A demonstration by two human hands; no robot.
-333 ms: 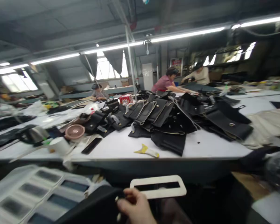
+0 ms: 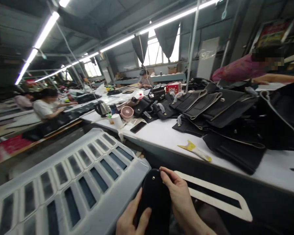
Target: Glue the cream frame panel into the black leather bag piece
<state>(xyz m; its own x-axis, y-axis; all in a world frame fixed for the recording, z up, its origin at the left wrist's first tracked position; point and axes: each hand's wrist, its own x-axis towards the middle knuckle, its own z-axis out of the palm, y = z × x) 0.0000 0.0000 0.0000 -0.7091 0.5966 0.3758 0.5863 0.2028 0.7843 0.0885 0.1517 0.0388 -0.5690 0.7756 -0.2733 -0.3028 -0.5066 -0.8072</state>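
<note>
A long black leather-like piece (image 2: 154,202) with a rounded end and a small gold-coloured stud is held upright at the bottom centre. My left hand (image 2: 133,213) grips its left edge, thumb across the front. At the upper right edge, by the rounded tip, the fingers of my right hand (image 2: 177,189) pinch it. An off-white rectangular frame with a long slot (image 2: 242,204) lies just behind and right of my right hand. The lower end of the black piece is cut off by the picture.
To the left lies a grey-white sheet (image 2: 93,225) bearing rows of slotted frames. The white table (image 2: 159,133) holds a heap of black bag parts (image 2: 235,111), a yellow-and-white scraper-like tool (image 2: 194,150), a phone (image 2: 138,127), a pink fan (image 2: 127,112) and a kettle (image 2: 101,108). Several people work farther off.
The view has swung left, bringing more of the framed sheet into sight. Both hands now hold the black piece upright; earlier only one hand showed, at its studded end.
</note>
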